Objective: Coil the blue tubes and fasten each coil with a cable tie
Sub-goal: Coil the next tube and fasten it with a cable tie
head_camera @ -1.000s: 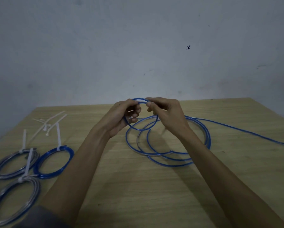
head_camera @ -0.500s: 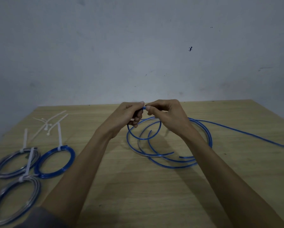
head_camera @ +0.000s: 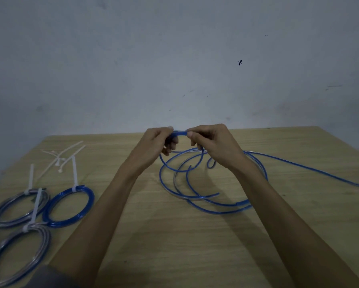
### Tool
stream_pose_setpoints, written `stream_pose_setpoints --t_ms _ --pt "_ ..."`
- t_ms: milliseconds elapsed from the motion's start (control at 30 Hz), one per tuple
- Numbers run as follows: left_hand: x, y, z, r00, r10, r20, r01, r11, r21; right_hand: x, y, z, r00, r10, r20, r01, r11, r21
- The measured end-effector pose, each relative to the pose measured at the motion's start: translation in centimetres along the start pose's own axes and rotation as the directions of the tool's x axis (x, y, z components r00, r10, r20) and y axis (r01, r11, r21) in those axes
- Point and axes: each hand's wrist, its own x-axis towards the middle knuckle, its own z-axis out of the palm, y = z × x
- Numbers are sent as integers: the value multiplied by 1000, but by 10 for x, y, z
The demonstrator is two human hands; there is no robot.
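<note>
above the far middle of the worktop (head_camera: 195,246), we hold both hands close together, with a short arc of the blue tube (head_camera: 205,206) bridging the gap between them. our left hand (head_camera: 153,144) has its fingers curled around the top of a small loop, thumb and forefinger pinching the tube; our right hand (head_camera: 213,144) pinches the same arc just beside it, its fingers bent in toward the palm. the small loop (head_camera: 174,169) hangs down from the two grips toward us.

the relation that matters now is where the slack lies. the rest of the tube sprawls in wide, loose turns on the worktop directly below and toward us from the hands, and its long free run leaves to the right, passing under our right wrist and running off toward the right edge of the view. so the slack feeds in from the right side, and the right hand is the nearer one to draw it; we judge the left hand is best placed to keep the loop gathered while the right slides along and brings the next turn up. one cut end (head_camera: 218,193) lies among the loose turns.

the loose cable ties (head_camera: 62,159) lie well apart to the far left, on the left hand's side, beyond three tied coils (head_camera: 69,206). this coil is barely begun, and we see no tie near it.
</note>
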Motion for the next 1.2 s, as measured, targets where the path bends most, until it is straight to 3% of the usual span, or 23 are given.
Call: stream_pose_setpoints --t_ms 100,267,433,500,600,700,933,1100,1200 --pt "-1 -2 5 986 30 162 -52 990 135 -2 -1 1 997 -15 79 22 996 -81" --pt "1 -1 3 997 72 -32 -71 997 35 -1 -3 2 998 23 62 -21 999 -29" --pt "-1 7 -1 996 71 52 -68 996 -55 4 -10 -2 988 53 -142 -22 978 210" --pt "-3 9 -5 993 33 117 -26 998 -61 4 -12 -3 986 31 -166 3 980 198" --pt "-6 11 -7 969 -65 237 101 984 -145 1 -14 -4 997 -36 -68 43 994 104" --pt "-7 14 3 962 -38 271 85 983 -161 -1 -14 -1 998 -55 11 53 990 131" --pt "-6 25 -10 985 132 109 -144 984 106 1 -21 -7 997 42 66 -55 976 209" --pt "0 29 -15 963 192 -188 -218 968 -125 1 -30 9 999 -21 -49 31 974 223" --pt "0 27 -22 968 168 -187 -208 953 -220 4 -34 19 989 -61 -136 87 978 190"
